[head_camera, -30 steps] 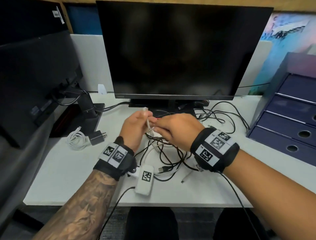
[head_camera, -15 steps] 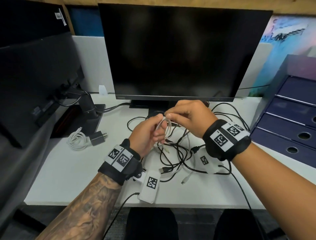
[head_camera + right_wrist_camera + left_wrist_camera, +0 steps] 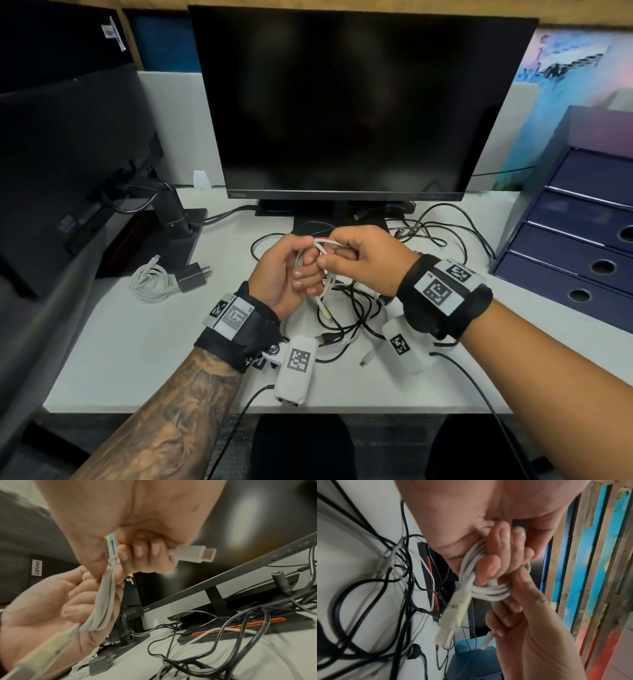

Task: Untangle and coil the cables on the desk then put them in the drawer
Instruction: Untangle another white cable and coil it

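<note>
Above the desk's middle, my left hand [image 3: 291, 270] grips a small coil of white cable [image 3: 310, 255], its loops round the curled fingers [image 3: 489, 568]. One plug end [image 3: 453, 609] hangs below that hand. My right hand [image 3: 356, 257] pinches the same white cable [image 3: 102, 601] at the top of the coil, and the other plug [image 3: 193, 553] sticks out of its fist. Under both hands lies a tangle of black cables [image 3: 352, 308] with a white one among them. Another coiled white cable [image 3: 150, 281] with a black charger [image 3: 191, 275] lies at the left.
A monitor [image 3: 359, 102] stands behind the hands on its base. A second monitor [image 3: 68, 154] is at the left. A blue drawer unit [image 3: 579, 240] with closed drawers sits at the right. More black cables [image 3: 455, 233] loop near it. The white desk [image 3: 137, 359] ends just before me.
Both hands came nearer and lower while winding; the white cable now forms several loops round my left fingers, and my right hand has brought its plug end close to the coil.
</note>
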